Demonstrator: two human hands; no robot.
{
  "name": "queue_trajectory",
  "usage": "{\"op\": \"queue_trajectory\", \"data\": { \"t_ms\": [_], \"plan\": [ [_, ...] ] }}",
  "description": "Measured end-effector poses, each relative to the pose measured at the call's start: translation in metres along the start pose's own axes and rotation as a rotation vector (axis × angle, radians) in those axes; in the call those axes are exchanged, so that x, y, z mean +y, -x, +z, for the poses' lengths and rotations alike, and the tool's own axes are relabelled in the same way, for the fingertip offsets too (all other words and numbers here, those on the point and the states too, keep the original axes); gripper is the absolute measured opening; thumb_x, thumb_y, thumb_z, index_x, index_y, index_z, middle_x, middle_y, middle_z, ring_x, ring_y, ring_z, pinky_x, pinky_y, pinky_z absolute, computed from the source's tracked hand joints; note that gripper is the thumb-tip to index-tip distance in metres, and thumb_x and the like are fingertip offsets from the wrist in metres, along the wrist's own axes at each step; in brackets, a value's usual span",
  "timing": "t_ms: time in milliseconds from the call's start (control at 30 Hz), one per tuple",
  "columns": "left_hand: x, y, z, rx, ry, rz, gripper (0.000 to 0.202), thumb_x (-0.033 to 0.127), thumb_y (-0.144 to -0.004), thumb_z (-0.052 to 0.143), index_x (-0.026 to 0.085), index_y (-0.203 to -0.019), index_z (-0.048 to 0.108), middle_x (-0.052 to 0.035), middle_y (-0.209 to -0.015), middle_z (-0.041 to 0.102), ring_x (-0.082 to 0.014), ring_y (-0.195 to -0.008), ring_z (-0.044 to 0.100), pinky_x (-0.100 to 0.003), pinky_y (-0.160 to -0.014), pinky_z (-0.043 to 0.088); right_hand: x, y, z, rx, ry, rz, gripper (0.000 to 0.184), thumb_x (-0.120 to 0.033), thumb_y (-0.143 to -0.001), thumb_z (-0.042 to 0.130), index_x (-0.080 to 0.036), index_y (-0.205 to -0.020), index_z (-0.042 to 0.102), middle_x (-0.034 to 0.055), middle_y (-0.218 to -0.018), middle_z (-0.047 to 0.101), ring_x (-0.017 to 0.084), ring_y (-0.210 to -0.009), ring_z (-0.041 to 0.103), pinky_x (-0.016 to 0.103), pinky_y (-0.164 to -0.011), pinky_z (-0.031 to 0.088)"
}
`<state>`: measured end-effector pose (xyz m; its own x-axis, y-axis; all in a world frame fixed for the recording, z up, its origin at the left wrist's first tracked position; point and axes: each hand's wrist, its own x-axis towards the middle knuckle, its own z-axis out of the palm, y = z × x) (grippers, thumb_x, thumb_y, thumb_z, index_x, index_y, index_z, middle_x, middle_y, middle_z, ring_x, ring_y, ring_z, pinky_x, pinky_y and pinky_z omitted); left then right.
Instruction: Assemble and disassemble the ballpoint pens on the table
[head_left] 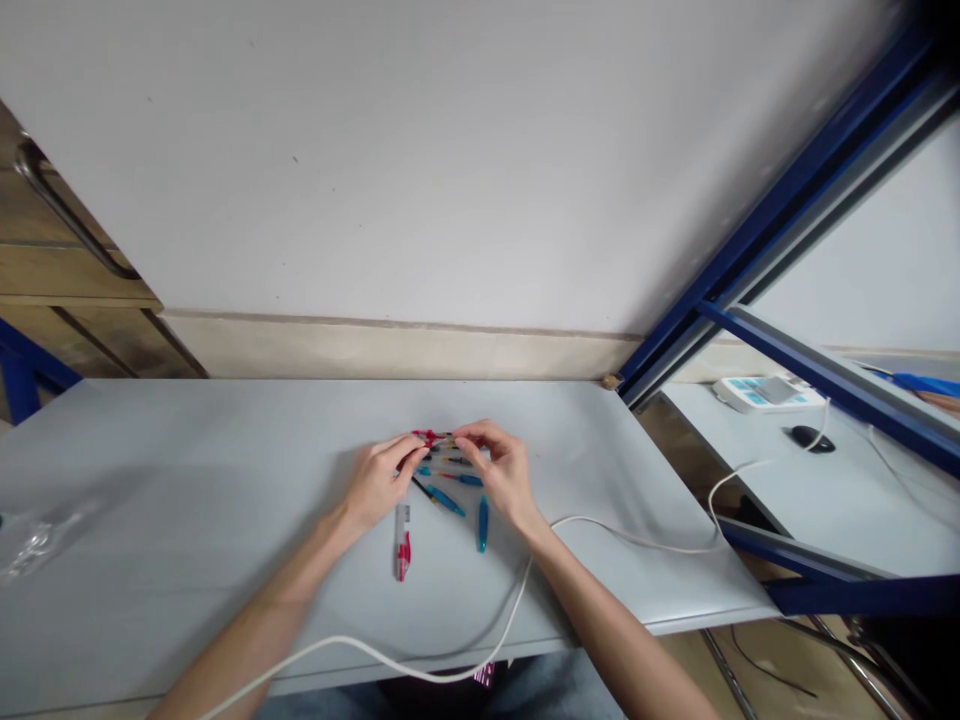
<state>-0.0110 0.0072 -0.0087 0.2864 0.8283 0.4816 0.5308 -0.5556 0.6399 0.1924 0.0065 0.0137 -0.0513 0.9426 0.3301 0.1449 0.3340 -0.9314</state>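
My left hand [384, 478] is closed, with its fingertips pinched at a red pen [429, 437] near the middle of the table. My right hand [501, 465] pinches the thin right end of that pen between thumb and fingers. Beneath and between the hands lie several pen parts, including slim refills and a blue pen piece [466, 480]. Closer to me are a blue pen barrel [446, 500], touching a black stick, and a teal barrel [482, 525] on its own. A clear-and-red pen [403, 545] points toward me below the left hand. Fingers partly hide the small parts.
A white cable [405, 672] crosses the table's front edge and runs right, under my right forearm. Crumpled clear plastic [34, 545] lies at the far left. Blue frame bars [795, 350] rise on the right. Beyond them, a second table holds a white device [769, 392] and a black mouse [812, 438].
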Motion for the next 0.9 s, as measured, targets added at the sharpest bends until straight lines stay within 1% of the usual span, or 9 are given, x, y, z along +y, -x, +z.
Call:
{"op": "queue_trajectory", "data": {
  "t_ms": [133, 267, 433, 500, 567, 700, 767, 833, 900],
  "plan": [
    [-0.001, 0.000, 0.000, 0.001, -0.006, 0.008, 0.021, 0.027, -0.103, 0.049, 0.020, -0.093, 0.067, -0.0010, -0.087, 0.069, -0.0129, -0.074, 0.061, -0.024, -0.071, 0.044, 0.000, 0.000, 0.000, 0.025, -0.002, 0.016, 0.013, -0.031, -0.090, 0.067, -0.021, -0.091, 0.077, 0.0049, -0.092, 0.073, 0.020, -0.086, 0.064, 0.032, -0.078, 0.048],
    [-0.001, 0.000, 0.001, 0.003, 0.024, 0.026, 0.020, 0.027, -0.103, 0.049, 0.020, -0.094, 0.066, -0.0016, -0.088, 0.070, -0.0133, -0.077, 0.063, -0.024, -0.074, 0.046, 0.001, 0.000, 0.002, -0.022, -0.003, 0.011, 0.013, -0.030, -0.091, 0.068, -0.022, -0.092, 0.078, 0.0049, -0.092, 0.073, 0.019, -0.084, 0.064, 0.031, -0.076, 0.046],
    [0.002, 0.002, 0.001, -0.086, -0.031, 0.047, 0.018, 0.031, -0.103, 0.050, 0.022, -0.104, 0.066, -0.0032, -0.099, 0.072, -0.0155, -0.085, 0.067, -0.026, -0.078, 0.048, 0.003, 0.004, 0.007, -0.082, 0.075, -0.058, 0.012, -0.029, -0.091, 0.068, -0.022, -0.091, 0.078, 0.0045, -0.090, 0.073, 0.018, -0.077, 0.061, 0.030, -0.073, 0.045],
    [0.003, 0.003, 0.001, -0.135, -0.101, 0.057, 0.019, 0.035, -0.102, 0.053, 0.022, -0.105, 0.066, -0.0034, -0.096, 0.073, -0.0165, -0.081, 0.068, -0.026, -0.073, 0.048, 0.008, 0.005, 0.009, -0.108, 0.097, -0.057, 0.011, -0.029, -0.090, 0.069, -0.022, -0.087, 0.077, 0.0033, -0.086, 0.072, 0.017, -0.075, 0.060, 0.029, -0.072, 0.044],
    [0.003, 0.005, 0.002, -0.159, -0.171, 0.068, 0.023, 0.039, -0.102, 0.052, 0.022, -0.097, 0.067, -0.0024, -0.085, 0.072, -0.0161, -0.069, 0.066, -0.025, -0.064, 0.045, 0.013, 0.004, 0.010, -0.152, 0.098, -0.038, 0.015, -0.031, -0.089, 0.071, -0.020, -0.080, 0.076, 0.0020, -0.080, 0.071, 0.017, -0.072, 0.059, 0.029, -0.070, 0.044],
    [0.002, 0.006, 0.006, -0.161, -0.236, 0.090, 0.034, 0.038, -0.105, 0.043, 0.023, -0.088, 0.068, -0.0007, -0.072, 0.070, -0.0146, -0.057, 0.061, -0.025, -0.056, 0.038, 0.013, 0.001, 0.008, -0.240, 0.115, -0.045, 0.032, -0.041, -0.095, 0.064, -0.019, -0.072, 0.072, 0.0018, -0.071, 0.066, 0.017, -0.067, 0.055, 0.028, -0.065, 0.042],
    [0.002, 0.006, 0.008, -0.156, -0.250, 0.081, 0.032, 0.038, -0.106, 0.041, 0.024, -0.097, 0.069, -0.0005, -0.074, 0.072, -0.0149, -0.059, 0.064, -0.024, -0.058, 0.039, 0.007, 0.002, 0.001, -0.217, 0.168, -0.071, 0.032, -0.042, -0.098, 0.060, -0.020, -0.079, 0.074, 0.0032, -0.076, 0.068, 0.018, -0.069, 0.056, 0.029, -0.067, 0.043],
    [0.001, 0.006, 0.009, -0.135, -0.243, 0.067, 0.030, 0.038, -0.107, 0.041, 0.026, -0.110, 0.068, -0.0007, -0.082, 0.075, -0.0156, -0.066, 0.069, -0.024, -0.062, 0.043, -0.002, 0.006, -0.010, -0.188, 0.244, -0.101, 0.022, -0.037, -0.098, 0.060, -0.021, -0.093, 0.075, 0.0050, -0.088, 0.071, 0.019, -0.075, 0.059, 0.030, -0.072, 0.046],
    [0.002, 0.006, 0.009, -0.120, -0.237, 0.066, 0.031, 0.038, -0.107, 0.040, 0.027, -0.119, 0.066, -0.0010, -0.087, 0.076, -0.0157, -0.070, 0.071, -0.024, -0.065, 0.045, -0.008, 0.016, -0.025, -0.262, 0.346, -0.150, 0.016, -0.028, -0.098, 0.060, -0.022, -0.101, 0.075, 0.0065, -0.095, 0.069, 0.021, -0.085, 0.062, 0.033, -0.080, 0.049]
  ]
}}
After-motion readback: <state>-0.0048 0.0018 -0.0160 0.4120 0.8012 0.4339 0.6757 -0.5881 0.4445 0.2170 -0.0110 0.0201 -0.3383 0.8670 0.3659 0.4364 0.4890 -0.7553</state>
